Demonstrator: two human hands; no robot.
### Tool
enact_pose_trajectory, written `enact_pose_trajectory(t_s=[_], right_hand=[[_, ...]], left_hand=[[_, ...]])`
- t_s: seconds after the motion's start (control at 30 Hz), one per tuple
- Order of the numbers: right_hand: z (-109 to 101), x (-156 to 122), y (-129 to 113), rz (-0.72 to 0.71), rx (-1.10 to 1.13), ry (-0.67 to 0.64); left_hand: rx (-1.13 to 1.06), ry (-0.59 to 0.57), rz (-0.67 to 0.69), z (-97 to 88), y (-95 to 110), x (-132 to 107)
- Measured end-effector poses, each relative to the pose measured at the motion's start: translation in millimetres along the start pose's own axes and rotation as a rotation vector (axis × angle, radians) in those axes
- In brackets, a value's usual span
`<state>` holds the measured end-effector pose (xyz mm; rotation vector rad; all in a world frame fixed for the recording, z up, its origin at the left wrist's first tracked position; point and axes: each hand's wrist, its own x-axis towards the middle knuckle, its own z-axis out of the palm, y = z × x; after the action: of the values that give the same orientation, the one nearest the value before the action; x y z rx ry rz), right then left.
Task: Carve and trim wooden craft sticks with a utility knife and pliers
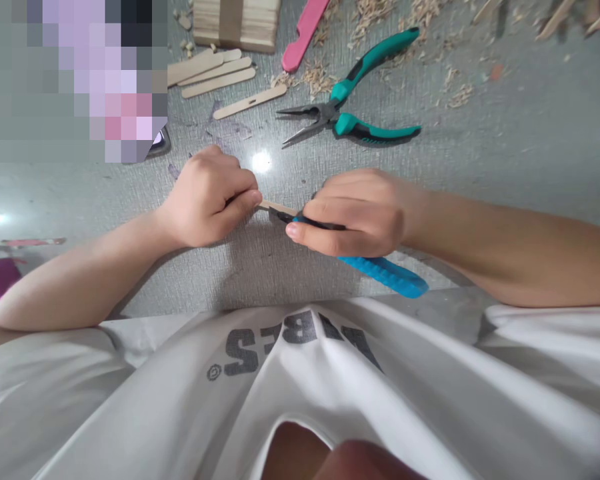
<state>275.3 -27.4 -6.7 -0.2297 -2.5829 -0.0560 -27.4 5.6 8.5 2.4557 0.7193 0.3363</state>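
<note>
My left hand (213, 197) is closed around one end of a thin wooden craft stick (279, 207), pinching it between thumb and fingers. Most of that stick is hidden in the hand. In my right hand (363, 212) is a blue utility knife (387, 275), its ridged handle sticking out below the palm. The dark blade lies against the short length of stick showing between my hands. Beyond them, needle-nose pliers (325, 117) with green and black handles rest open on the grey tabletop (260, 267).
A banded stack of craft sticks (255, 27) lies at the back, several loose sticks (219, 81) beside it. Nearby are a slotted stick (250, 102), a pink handle-like piece (305, 37) and wood shavings (320, 79). A purple item (0, 277) sits far left. The upper left is pixelated.
</note>
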Motion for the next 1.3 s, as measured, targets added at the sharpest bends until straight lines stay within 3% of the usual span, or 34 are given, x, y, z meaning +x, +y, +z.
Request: enact_pose_trajectory(t_s=[0.1,0.3,0.67,0.9,1.3], right_hand=[[0.6,1.0,-0.4,0.013,0.013,0.033],[-1.1,-0.5,0.4,0.024,-0.007,-0.065],[15.7,-2.0,-6.2,0.102,0.026,0.119],[1.0,7.2,-0.5,0.030,0.049,0.078],[4.8,1.3,-0.2,0.048,0.041,0.058]], left_hand=[[-0.001,-0.020,-0.015,-0.9,1.4,0.6],[-0.014,-0.033,-0.043,-1.4,1.7,1.1],[-0.036,-0.042,-0.037,-1.7,1.7,1.7],[-0.028,-0.049,-0.053,-2.3,3.2,1.7],[-0.003,-0.057,-0.077,-5.3,9.1,2.9]])
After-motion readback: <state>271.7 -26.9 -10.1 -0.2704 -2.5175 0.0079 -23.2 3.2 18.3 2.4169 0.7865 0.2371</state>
